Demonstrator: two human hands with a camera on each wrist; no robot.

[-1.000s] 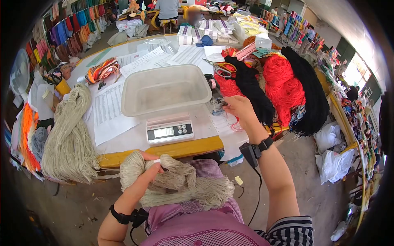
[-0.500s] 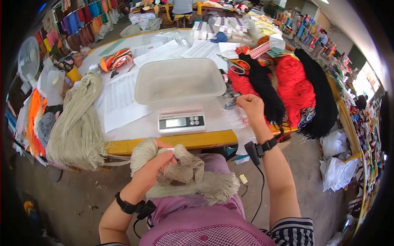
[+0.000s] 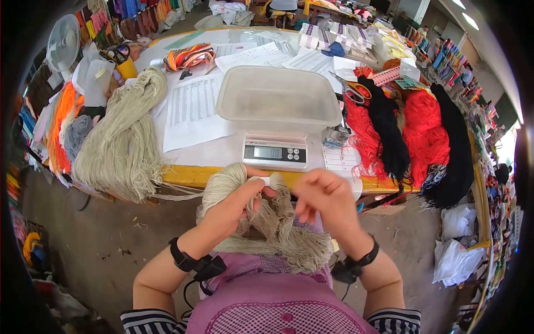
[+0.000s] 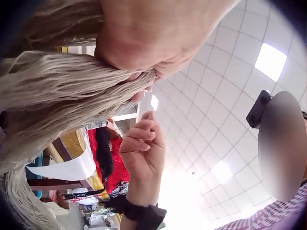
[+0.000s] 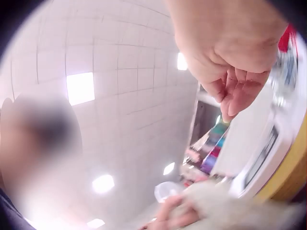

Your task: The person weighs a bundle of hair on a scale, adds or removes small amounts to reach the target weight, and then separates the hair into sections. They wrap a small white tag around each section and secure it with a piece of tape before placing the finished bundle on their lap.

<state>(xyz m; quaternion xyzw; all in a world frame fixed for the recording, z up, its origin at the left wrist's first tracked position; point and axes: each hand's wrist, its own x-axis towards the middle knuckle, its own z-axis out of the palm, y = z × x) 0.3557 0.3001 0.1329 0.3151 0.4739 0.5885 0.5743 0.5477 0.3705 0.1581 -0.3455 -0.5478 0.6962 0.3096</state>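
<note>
We see the left hand (image 3: 232, 207) gripping the yarn (image 3: 285, 227) at 6 o'clock from the scale (image 3: 275, 152), likely to keep strands gathered; the right hand (image 3: 330, 201) shows curled fingers, whether around anything we cannot tell.

Scale (image 3: 275, 162) ahead of my left grip (image 3: 232, 208)

That grip holds a hank (image 3: 286, 225) before the desk (image 3: 186, 177); my right grip (image 3: 329, 204) is just right. Behind the scale's display (image 3: 268, 152) sits a tub (image 3: 278, 96). Another hank (image 3: 119, 143) lies left of both grips; scissors (image 3: 357, 93) and yarn bundles (image 3: 426, 136), ahead right.
</note>
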